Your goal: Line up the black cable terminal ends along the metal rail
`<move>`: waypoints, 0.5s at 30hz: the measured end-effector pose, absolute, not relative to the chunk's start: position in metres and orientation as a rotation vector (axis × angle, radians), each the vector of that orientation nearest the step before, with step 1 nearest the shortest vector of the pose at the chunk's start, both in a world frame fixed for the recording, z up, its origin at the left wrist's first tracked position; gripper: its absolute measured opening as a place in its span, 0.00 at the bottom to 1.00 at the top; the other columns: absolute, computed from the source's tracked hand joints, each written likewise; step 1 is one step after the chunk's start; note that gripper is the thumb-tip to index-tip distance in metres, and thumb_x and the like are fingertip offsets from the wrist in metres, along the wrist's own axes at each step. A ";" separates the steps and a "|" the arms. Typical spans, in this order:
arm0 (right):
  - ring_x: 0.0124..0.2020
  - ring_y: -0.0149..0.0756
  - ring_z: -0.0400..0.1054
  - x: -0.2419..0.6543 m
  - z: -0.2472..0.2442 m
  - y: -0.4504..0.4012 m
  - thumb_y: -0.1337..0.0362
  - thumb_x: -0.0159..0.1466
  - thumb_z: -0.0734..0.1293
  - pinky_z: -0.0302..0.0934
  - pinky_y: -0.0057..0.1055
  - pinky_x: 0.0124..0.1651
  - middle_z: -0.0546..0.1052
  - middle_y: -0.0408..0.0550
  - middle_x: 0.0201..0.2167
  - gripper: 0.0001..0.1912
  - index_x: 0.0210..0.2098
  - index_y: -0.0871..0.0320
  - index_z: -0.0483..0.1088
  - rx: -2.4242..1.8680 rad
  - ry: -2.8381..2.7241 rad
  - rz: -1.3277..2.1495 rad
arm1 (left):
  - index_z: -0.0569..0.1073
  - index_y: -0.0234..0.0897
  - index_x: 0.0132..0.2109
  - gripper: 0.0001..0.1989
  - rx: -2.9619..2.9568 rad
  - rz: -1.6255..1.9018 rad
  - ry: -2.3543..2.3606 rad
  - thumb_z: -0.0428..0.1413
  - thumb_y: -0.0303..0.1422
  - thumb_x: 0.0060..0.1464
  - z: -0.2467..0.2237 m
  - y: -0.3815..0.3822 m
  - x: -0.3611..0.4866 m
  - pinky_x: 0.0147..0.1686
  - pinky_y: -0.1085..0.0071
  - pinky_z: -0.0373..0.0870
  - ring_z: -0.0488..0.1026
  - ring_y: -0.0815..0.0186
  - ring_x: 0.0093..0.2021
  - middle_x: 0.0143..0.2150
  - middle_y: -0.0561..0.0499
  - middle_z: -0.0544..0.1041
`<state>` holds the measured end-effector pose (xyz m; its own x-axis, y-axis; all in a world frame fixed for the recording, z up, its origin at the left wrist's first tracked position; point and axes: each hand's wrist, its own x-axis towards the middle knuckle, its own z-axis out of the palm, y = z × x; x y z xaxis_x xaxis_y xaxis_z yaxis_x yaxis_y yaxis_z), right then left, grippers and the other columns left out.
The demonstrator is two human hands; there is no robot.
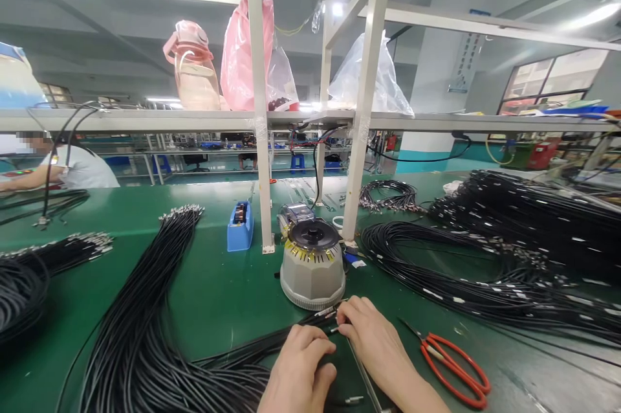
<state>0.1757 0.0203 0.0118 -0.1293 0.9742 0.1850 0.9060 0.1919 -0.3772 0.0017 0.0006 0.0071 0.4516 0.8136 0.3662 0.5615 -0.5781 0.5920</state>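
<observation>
My right hand (373, 342) pinches, thumb against fingers, at the metal-tipped end of a black cable (332, 330). To its left, my left hand (299, 368) has curled fingers close to the same cable ends; what lies inside them is hidden. Behind both hands, a bundle of black cables (262, 346) ends in silver connectors just before the round grey automatic tape dispenser (313, 274). A thin metal bar (365, 379) passes beneath my right wrist. On the table below lies a small loose connector (353, 399). Red-handled scissors (453, 361) rest to the right of my right hand.
A large cable bundle (140, 296) curves across the green table (213, 290) on the left. Coiled cables (427, 264) are heaped on the right. A blue tape holder (240, 228) stands near a white shelf post (262, 141). A co-worker (82, 164) sits at far left.
</observation>
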 end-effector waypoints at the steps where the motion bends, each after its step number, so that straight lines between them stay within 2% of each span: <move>1: 0.38 0.39 0.67 0.176 0.014 0.016 0.78 0.63 0.63 0.62 0.37 0.40 0.73 0.43 0.33 0.11 0.30 0.57 0.68 -1.746 -2.069 0.283 | 0.77 0.34 0.45 0.15 2.333 0.951 1.150 0.56 0.16 0.52 0.006 0.001 0.001 0.48 0.65 0.70 0.72 0.59 0.46 0.46 0.45 0.77; 3: 0.38 0.40 0.67 0.178 0.023 0.004 0.77 0.62 0.60 0.61 0.36 0.39 0.72 0.44 0.33 0.12 0.29 0.55 0.65 -1.688 -2.020 0.386 | 0.74 0.38 0.51 0.14 2.381 1.064 1.097 0.56 0.23 0.58 0.005 0.000 0.001 0.49 0.63 0.69 0.71 0.57 0.50 0.51 0.46 0.76; 5: 0.38 0.38 0.67 0.182 0.036 -0.011 0.73 0.64 0.59 0.61 0.34 0.40 0.72 0.43 0.33 0.10 0.29 0.54 0.63 -1.602 -1.979 0.500 | 0.71 0.41 0.55 0.14 2.437 1.084 1.017 0.54 0.34 0.63 0.006 -0.003 0.003 0.47 0.63 0.69 0.72 0.58 0.48 0.50 0.47 0.78; 7: 0.36 0.37 0.68 0.187 0.050 -0.021 0.67 0.64 0.60 0.61 0.31 0.39 0.72 0.40 0.32 0.08 0.28 0.52 0.64 -1.515 -1.953 0.626 | 0.75 0.42 0.50 0.14 2.434 0.990 0.981 0.48 0.41 0.66 0.008 -0.005 0.006 0.40 0.68 0.69 0.75 0.62 0.38 0.39 0.50 0.81; 8: 0.35 0.37 0.68 0.190 0.057 -0.022 0.63 0.64 0.61 0.61 0.30 0.38 0.72 0.39 0.30 0.08 0.27 0.52 0.66 -1.482 -1.932 0.689 | 0.77 0.41 0.46 0.18 2.409 0.940 0.976 0.45 0.44 0.67 0.009 -0.006 0.007 0.35 0.70 0.69 0.75 0.64 0.32 0.32 0.51 0.80; 10: 0.34 0.37 0.69 0.197 0.068 -0.016 0.56 0.64 0.62 0.62 0.30 0.36 0.74 0.40 0.29 0.10 0.29 0.51 0.69 -1.454 -1.841 0.778 | 0.79 0.38 0.39 0.26 2.348 0.886 0.969 0.41 0.47 0.68 0.011 -0.007 0.008 0.28 0.74 0.66 0.73 0.66 0.26 0.26 0.50 0.77; 12: 0.37 0.40 0.70 0.202 0.074 0.001 0.53 0.64 0.60 0.63 0.33 0.40 0.76 0.43 0.33 0.13 0.36 0.53 0.71 -1.472 -1.686 0.800 | 0.80 0.36 0.39 0.29 2.313 0.893 0.915 0.40 0.48 0.67 0.011 -0.006 0.006 0.28 0.76 0.67 0.74 0.66 0.28 0.28 0.47 0.77; 13: 0.39 0.41 0.71 0.203 0.076 0.011 0.54 0.65 0.60 0.63 0.35 0.43 0.77 0.45 0.36 0.14 0.40 0.54 0.71 -1.490 -1.598 0.791 | 0.81 0.36 0.39 0.27 2.295 0.905 0.903 0.42 0.48 0.67 0.010 -0.006 0.005 0.29 0.77 0.68 0.74 0.66 0.29 0.30 0.47 0.77; 15: 0.42 0.41 0.71 0.202 0.078 0.035 0.56 0.67 0.60 0.63 0.39 0.47 0.77 0.47 0.39 0.14 0.44 0.57 0.70 -1.520 -1.459 0.795 | 0.80 0.40 0.41 0.18 2.216 0.934 0.966 0.49 0.42 0.65 0.008 -0.006 0.004 0.34 0.77 0.69 0.75 0.65 0.33 0.33 0.48 0.78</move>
